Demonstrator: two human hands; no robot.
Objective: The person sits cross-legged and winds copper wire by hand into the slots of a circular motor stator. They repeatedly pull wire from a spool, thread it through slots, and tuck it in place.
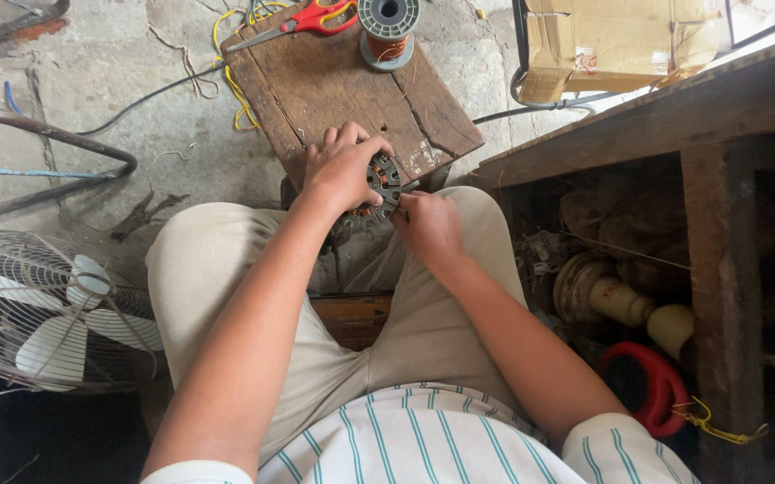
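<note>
Left hand [341, 170] is what I read first: it lies cupped over the round dark-metal motor stator with copper-orange windings [382, 185], fingers curled around its far rim and holding it firmly, while the right hand [428, 224] is closed to a narrow pinch at the stator's five o'clock edge, fingertips pressed against the ring. The stator itself sits at the near edge of the worn dark wooden board [351, 90], just above the knees in beige trousers [226, 269]. As to progress, I judge the winding work partly through: several slots on the exposed side already show copper coils, but the left palm covers the rest of the ring, so I cannot say how many slots are filled or bare. At twelve o'clock from the hands, the grey plastic spool of copper wire [388, 31] stands upright on the board with wire on it, and the red-handled scissors [302, 22] lie just beside it, untouched. I cannot make out any strand running from spool to stator. At eight o'clock, the white-bladed fan in a wire cage [47, 314] is cut off by the frame. At three o'clock, the shadowed wooden shelf [719, 179] holds dusty parts I cannot identify.
</note>
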